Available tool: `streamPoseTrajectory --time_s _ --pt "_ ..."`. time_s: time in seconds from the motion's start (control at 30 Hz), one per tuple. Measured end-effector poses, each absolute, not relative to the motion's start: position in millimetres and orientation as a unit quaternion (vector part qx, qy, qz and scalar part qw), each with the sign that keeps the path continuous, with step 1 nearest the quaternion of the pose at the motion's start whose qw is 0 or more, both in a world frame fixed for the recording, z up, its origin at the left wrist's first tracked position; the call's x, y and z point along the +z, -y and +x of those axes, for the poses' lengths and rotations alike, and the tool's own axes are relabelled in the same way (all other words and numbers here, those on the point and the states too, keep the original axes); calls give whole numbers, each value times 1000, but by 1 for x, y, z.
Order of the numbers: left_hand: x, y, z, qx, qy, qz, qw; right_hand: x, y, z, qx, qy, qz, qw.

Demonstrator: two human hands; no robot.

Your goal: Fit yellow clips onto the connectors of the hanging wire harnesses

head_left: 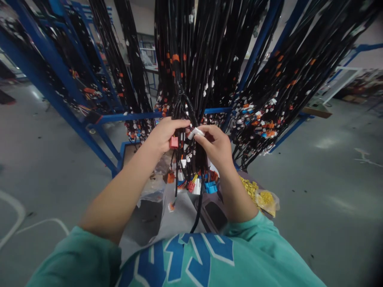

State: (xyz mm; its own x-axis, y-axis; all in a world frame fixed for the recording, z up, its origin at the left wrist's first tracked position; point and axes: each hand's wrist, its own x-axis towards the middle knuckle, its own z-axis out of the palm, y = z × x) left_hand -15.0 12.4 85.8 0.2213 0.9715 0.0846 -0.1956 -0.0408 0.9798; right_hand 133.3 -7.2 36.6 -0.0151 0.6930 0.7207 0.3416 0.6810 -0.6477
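Handling a white connector [198,132] low on a hanging black wire harness [180,88], the right hand [218,146] pinches it just beside the left hand [163,133], whose exact grip is unclear; the next move likely calls for steadiness.

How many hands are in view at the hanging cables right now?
2: the left hand, beside a pink connector, and the right hand, with a white connector at its fingertips. Any behind the black cables would be hidden.
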Motion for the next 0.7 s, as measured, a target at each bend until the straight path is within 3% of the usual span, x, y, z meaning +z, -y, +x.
streamPoseTrajectory --time_s 0.23,0.7 --pt "81 -14 -18 505 -373 477 615 36 -8 136 328 630 -318 628" --pt "80 -16 -17 494 -372 420 664 48 -16 151 348 679 -301 573"
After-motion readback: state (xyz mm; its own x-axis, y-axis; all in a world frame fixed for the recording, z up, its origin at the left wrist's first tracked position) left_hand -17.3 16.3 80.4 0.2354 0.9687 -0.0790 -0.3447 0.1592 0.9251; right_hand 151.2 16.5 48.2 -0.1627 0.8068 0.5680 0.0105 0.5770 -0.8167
